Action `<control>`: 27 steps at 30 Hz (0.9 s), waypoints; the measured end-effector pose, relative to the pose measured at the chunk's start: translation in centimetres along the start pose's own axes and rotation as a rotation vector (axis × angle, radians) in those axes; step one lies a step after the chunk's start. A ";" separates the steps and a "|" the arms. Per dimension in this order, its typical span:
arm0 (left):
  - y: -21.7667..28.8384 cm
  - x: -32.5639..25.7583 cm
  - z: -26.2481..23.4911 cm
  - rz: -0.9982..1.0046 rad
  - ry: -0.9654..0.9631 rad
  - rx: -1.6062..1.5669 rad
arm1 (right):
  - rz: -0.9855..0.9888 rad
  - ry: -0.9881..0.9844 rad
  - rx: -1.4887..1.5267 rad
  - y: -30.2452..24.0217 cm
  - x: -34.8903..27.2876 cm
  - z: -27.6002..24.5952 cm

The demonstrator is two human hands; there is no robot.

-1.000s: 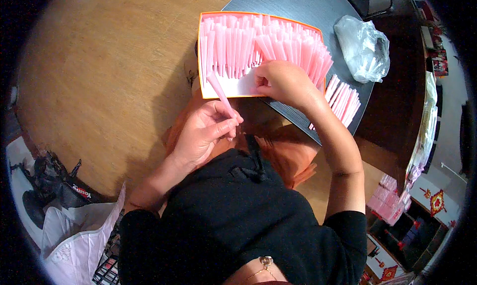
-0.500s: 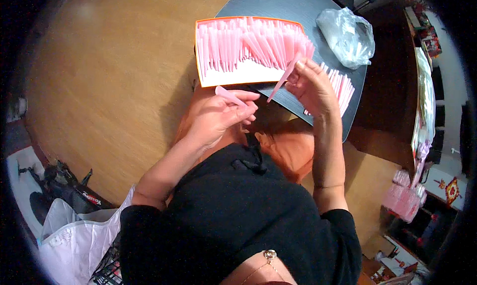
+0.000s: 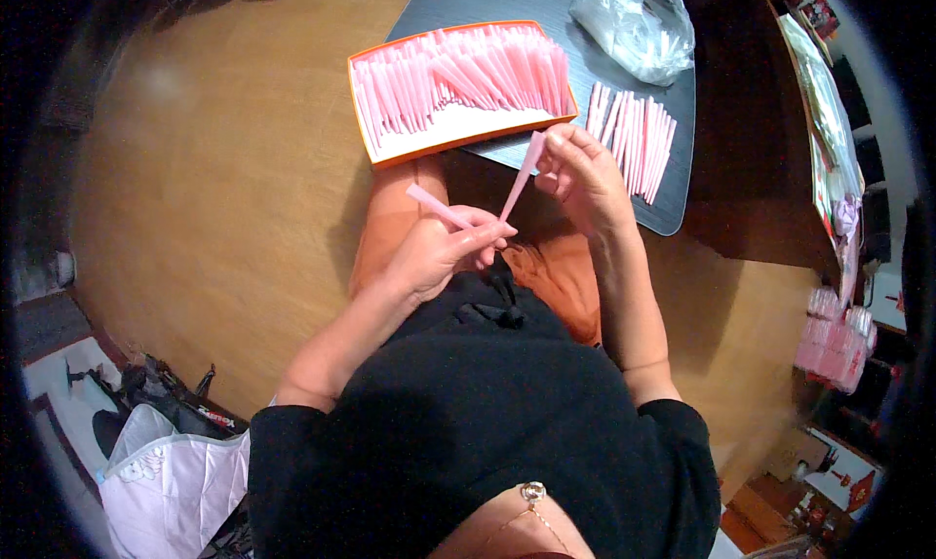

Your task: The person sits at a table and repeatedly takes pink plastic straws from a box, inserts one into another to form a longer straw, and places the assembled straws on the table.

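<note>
My left hand (image 3: 439,252) is closed on a slim pink cone (image 3: 436,206), whose wide end sticks out past the fingers. Pinched by its wide end in my right hand (image 3: 585,179) is another pink cone (image 3: 524,174). Its narrow tip points down and meets the left thumb and fingertips. Just beyond both hands, a shallow orange-edged box (image 3: 468,142) with a white inside holds many pink cones (image 3: 478,67), packed side by side. Beside the right hand, a row of thin pink and white sticks (image 3: 643,145) lies on the dark table (image 3: 546,8).
A clear plastic bag (image 3: 639,28) with pale sticks inside rests at the table's far right. The box overhangs the table's near left edge, above my knee. A quilted white cloth (image 3: 180,476) lies at lower left, and pink bundles (image 3: 834,340) hang at right.
My right hand has come down and away from the box, bringing its cone's tip to the left fingertips. The left hand keeps its cone. The whole view has shifted slightly.
</note>
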State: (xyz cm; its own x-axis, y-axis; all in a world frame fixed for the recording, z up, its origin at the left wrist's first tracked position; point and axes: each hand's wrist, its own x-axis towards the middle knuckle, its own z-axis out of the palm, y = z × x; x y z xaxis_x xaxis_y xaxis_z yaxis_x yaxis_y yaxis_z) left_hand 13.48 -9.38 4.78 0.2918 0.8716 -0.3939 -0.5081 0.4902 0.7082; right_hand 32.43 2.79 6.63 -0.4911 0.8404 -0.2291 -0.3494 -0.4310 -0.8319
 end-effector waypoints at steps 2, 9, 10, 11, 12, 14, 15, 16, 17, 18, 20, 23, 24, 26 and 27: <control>-0.5 -0.1 -0.1 -0.025 0.011 -0.055 | -0.056 0.020 -0.036 -0.2 -0.2 0.0; -0.8 -0.3 -0.5 -0.054 -0.039 -0.114 | 0.078 -0.210 -0.281 0.1 -1.7 0.9; -0.7 -0.4 -0.5 -0.065 -0.050 -0.118 | 0.085 -0.229 -0.309 0.3 -1.6 0.8; -0.9 -0.4 -0.6 -0.062 -0.061 -0.111 | 0.093 -0.248 -0.336 0.5 -1.4 0.7; -1.1 -0.4 -0.7 -0.058 -0.073 -0.105 | 0.100 -0.267 -0.363 0.6 -1.3 0.5; -1.2 -0.4 -0.7 -0.058 -0.089 -0.095 | 0.114 -0.226 -0.323 0.3 -1.0 0.0; -1.1 -0.5 -0.7 -0.063 -0.093 -0.093 | 0.100 -0.192 -0.286 0.3 -0.7 -0.4; -1.0 -0.6 -0.6 -0.067 -0.096 -0.092 | 0.088 -0.158 -0.251 0.3 -0.5 -0.7; -1.1 -0.6 -0.6 -0.064 -0.095 -0.091 | 0.038 -0.071 -0.182 0.1 -0.3 -0.6; -1.2 -0.7 -0.7 -0.062 -0.093 -0.090 | -0.009 -0.047 -0.124 0.0 0.0 -1.2; -1.4 -0.6 -0.8 -0.043 -0.056 -0.069 | -0.064 -0.036 0.062 -0.3 0.3 -1.9; -1.5 -0.3 -1.0 -0.011 0.033 -0.053 | -0.013 0.003 -0.174 0.2 -0.8 -1.4; -1.2 -0.3 -0.9 -0.014 0.053 -0.075 | 0.039 -0.073 -0.331 0.8 -1.4 -1.5; -0.8 -0.2 -1.0 -0.016 0.064 -0.115 | 0.163 -0.243 -0.423 1.6 -2.5 -0.5; -0.7 -0.1 -1.0 -0.015 0.057 -0.134 | 0.174 -0.278 -0.357 2.4 -2.8 -0.2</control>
State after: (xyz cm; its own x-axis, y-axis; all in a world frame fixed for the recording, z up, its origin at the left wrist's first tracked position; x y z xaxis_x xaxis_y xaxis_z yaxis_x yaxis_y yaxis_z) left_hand 13.00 -9.84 3.71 0.2555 0.8614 -0.4389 -0.6086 0.4961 0.6193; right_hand 33.15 -0.54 5.11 -0.7293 0.6254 -0.2774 0.0288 -0.3770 -0.9258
